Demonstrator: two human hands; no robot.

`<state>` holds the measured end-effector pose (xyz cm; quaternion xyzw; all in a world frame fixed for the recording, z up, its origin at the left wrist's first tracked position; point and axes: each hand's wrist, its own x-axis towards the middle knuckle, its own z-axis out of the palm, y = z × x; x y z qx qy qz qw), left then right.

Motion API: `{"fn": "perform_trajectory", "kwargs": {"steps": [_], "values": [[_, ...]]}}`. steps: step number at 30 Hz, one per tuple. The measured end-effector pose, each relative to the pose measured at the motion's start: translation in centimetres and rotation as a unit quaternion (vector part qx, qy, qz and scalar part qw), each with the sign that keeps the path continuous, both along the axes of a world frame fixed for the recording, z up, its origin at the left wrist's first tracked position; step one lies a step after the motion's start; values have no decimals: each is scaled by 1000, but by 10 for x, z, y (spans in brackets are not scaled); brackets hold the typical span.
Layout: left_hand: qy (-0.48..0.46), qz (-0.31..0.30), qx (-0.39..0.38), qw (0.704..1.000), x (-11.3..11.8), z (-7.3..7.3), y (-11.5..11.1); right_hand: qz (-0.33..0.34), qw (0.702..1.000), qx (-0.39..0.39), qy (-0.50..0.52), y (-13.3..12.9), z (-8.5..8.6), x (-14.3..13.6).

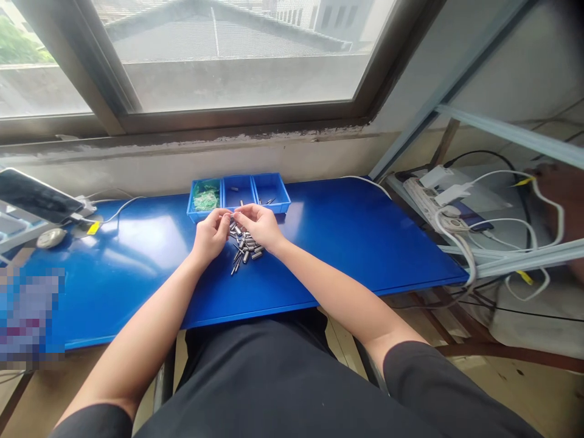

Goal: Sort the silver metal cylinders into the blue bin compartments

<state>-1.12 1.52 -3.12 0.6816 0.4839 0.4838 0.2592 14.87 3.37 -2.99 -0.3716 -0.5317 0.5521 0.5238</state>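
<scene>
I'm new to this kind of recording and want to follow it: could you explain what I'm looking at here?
There is no machine here: one person works with two bare hands. The single picture comes from a camera on their head, looking forward and down.

On the blue table lies a loose pile of small metal parts. Behind it stand three blue bins: the left one holds something green, the other two a few small pieces. A phone-like device is at far left.

The left hand and right hand meet at the fingertips above the pile's far edge; whatever they may hold is too small to make out.
</scene>
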Motion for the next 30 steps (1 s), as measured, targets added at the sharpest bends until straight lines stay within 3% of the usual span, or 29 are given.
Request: {"fn": "perform_trajectory", "kwargs": {"steps": [7, 17, 25, 30], "values": [[-8, -15, -3, 1000, 3, 1, -2, 2, 1000, -5, 1, 2, 0, 2], [48, 18, 21, 998, 0, 2, 0, 15, 1000, 5, -7, -1, 1, 0], [6, -29, -7, 1000, 1, 1, -3, 2, 1000, -29, 9, 3, 1, 3], [15, -22, -5, 1000, 2, 1, -3, 9, 1000, -23, 4, 2, 1, 3]]}}
